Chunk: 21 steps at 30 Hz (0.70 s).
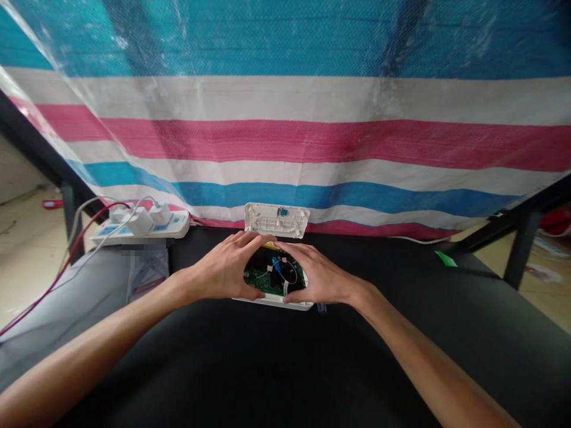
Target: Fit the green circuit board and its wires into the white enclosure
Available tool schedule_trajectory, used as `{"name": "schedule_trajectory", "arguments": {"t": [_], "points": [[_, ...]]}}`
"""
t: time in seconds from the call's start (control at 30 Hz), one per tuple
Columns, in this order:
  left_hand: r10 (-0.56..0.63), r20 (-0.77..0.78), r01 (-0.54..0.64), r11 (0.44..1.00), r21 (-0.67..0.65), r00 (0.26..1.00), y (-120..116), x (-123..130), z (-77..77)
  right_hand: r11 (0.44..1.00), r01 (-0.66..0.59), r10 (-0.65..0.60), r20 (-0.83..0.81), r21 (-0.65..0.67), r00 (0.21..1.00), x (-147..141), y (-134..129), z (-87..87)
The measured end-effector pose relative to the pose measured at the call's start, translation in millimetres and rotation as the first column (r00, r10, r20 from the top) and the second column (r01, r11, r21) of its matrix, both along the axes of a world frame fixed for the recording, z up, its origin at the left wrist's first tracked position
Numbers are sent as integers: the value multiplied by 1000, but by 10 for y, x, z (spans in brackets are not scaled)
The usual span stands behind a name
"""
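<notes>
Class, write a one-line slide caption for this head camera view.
Left hand and right hand cup an opened white device showing its green circuit board; detached cover behind.

Both hands (272, 274) covered the sides of the open device (275, 279). Its board parts were too small to tell. A blurred patch (143, 257) hid something beside the power strip (141, 224)

A black table (446, 333) carries an opened white device (274, 297), its lid (276, 220), and a power strip (143, 226).
</notes>
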<state>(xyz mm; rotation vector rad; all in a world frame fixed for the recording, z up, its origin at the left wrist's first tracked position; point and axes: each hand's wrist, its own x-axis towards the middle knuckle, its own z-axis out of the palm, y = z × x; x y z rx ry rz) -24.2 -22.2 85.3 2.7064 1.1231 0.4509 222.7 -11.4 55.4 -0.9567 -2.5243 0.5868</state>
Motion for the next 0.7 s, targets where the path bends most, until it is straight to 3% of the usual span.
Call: {"name": "schedule_trajectory", "arguments": {"t": [0.1, 0.17, 0.3, 0.33, 0.4, 0.47, 0.53, 0.6, 0.7], "points": [[-7, 55, 9, 999, -45, 998, 20, -27, 59, 998, 24, -28, -72, -57, 997, 16, 28, -33], [34, 177, -16, 995, -103, 984, 66, -67, 121, 990, 26, -49, -164, -139, 985, 55, 67, -66], [305, 446, -260, 952, -160, 841, 222, -171, 172, 921, -98, -66, -399, -377, 915, 162, 185, -153], [345, 417, -303, 939, -166, 841, 255, -187, 156, 891, -142, -74, -446, -432, 892, 186, 215, -173], [340, 231, -305, 936, -175, 911, 287, -198, 93, 829, -219, -97, -518, -514, 850, 222, 262, -198], [246, -9, -244, 952, -187, 969, 276, -182, 6, 773, -284, -121, -571, -568, 812, 246, 287, -204], [150, -167, -180, 967, -181, 975, 240, -160, -79, 733, -332, -137, -607, -593, 783, 261, 289, -197], [69, -241, -112, 979, -172, 968, 209, -149, -148, 726, -345, -136, -615, -595, 776, 272, 277, -184], [26, -279, -73, 984, -161, 960, 189, -158, -211, 790, -280, -103, -569, -545, 816, 269, 248, -164]]}}
